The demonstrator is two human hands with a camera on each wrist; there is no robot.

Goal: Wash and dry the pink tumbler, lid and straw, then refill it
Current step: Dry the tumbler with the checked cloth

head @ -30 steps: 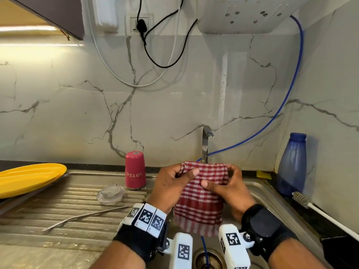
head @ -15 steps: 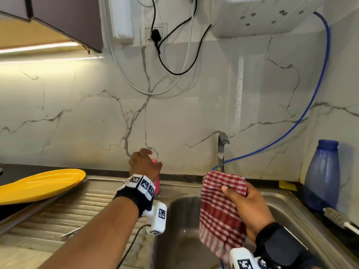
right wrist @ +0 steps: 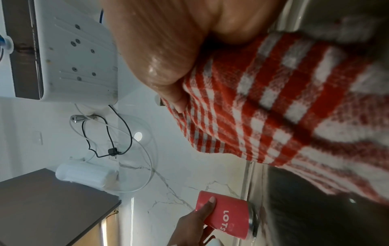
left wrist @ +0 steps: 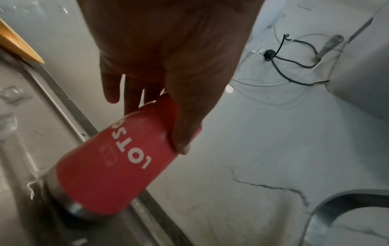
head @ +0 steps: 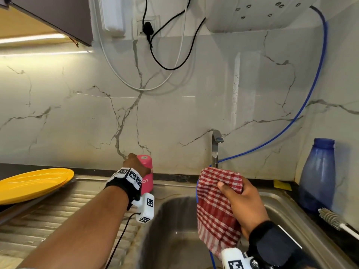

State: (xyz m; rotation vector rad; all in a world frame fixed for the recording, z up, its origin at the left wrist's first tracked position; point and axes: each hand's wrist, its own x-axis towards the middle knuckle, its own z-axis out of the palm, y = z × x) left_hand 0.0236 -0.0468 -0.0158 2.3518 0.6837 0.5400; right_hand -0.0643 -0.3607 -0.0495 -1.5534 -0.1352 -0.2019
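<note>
A person's left hand [head: 136,165] is gripping the upside-down pink tumbler [head: 146,174] standing on the steel drainboard [head: 58,206], while the right hand [head: 242,202] is clutching a red checked dish towel [head: 215,208] over the sink basin [head: 174,239].

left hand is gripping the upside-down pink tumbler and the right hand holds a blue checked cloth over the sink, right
Not quite: the checked cloth is red and white, not blue, as the head view shows. The rest holds: the left hand grips the upside-down pink tumbler, and the right hand holds the cloth over the steel sink.
</note>
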